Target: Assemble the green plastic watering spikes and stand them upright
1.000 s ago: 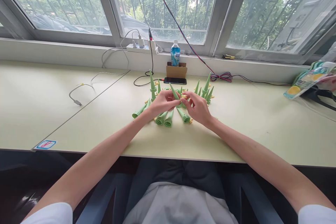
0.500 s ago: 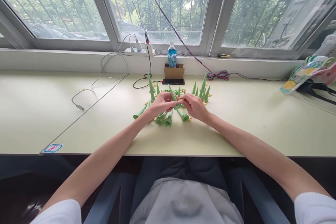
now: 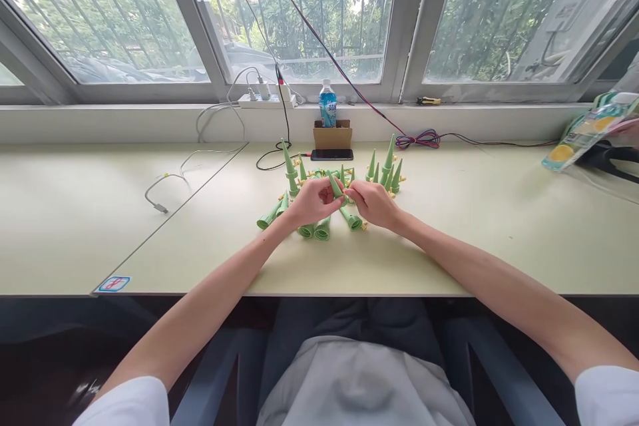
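My left hand (image 3: 315, 201) is closed around a green plastic watering spike (image 3: 335, 186), its pointed end slanting up and to the left. My right hand (image 3: 372, 203) pinches at the spike's side, where a bit of yellow shows between the fingertips; it looks like the small yellow valve, mostly hidden. More green spikes lie around the hands. Open threaded ends face me on one lying spike (image 3: 322, 229) and on another (image 3: 352, 220) with a yellow valve. Upright spikes stand at the left (image 3: 290, 170) and at the right (image 3: 387, 163).
Behind the spikes a phone (image 3: 332, 154) lies before a small cardboard box (image 3: 333, 136) and a blue bottle (image 3: 328, 105). A power strip (image 3: 264, 102) sits on the sill. Loose cable (image 3: 167, 176) crosses the left tabletop; a bundled cord (image 3: 419, 140) and a pouch (image 3: 582, 136) lie right.
The held spike has tilted further left and sits lower in my left hand. My right hand has turned slightly at its side. The whole view has shifted a little.
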`<state>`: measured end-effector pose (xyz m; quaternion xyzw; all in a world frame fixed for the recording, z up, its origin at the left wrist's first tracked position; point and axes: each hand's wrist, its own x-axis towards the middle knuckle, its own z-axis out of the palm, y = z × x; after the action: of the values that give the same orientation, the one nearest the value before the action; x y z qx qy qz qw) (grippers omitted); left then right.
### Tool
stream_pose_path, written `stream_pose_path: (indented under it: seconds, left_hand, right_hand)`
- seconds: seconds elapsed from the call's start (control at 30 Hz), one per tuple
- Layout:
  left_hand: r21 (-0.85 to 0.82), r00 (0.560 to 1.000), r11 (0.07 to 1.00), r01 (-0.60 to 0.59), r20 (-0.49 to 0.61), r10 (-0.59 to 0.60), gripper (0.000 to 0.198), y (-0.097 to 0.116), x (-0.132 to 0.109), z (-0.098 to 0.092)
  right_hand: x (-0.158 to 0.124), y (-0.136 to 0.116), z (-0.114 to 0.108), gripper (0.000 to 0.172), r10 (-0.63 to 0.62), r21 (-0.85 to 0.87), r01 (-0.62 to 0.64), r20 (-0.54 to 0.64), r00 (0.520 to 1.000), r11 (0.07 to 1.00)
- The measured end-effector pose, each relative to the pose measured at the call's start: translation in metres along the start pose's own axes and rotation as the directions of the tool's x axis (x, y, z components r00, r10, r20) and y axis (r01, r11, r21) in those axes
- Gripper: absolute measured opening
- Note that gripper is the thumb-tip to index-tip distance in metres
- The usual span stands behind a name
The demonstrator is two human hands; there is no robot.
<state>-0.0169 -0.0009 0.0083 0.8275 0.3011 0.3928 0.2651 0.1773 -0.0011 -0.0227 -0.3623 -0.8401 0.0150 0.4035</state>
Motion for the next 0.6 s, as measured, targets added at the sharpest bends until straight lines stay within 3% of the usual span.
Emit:
stream_pose_path:
  seconds: [0.4,0.6]
  left_hand:
    - [0.255,0.980,0.951,-0.176,-0.049,0.194,0.004,-0.005,0.000,0.002]
    - [0.250,0.984,0.958,-0.142,-0.073,0.165,0.003,-0.006,0.002,0.002]
  right_hand:
    - [0.001,-0.010,0.000,0.047,0.115,0.100,-0.112,-0.022,0.993,0.989]
    - [0.002,-0.011,-0.002,0.048,0.145,0.088,-0.142,-0.030,0.989,0.986]
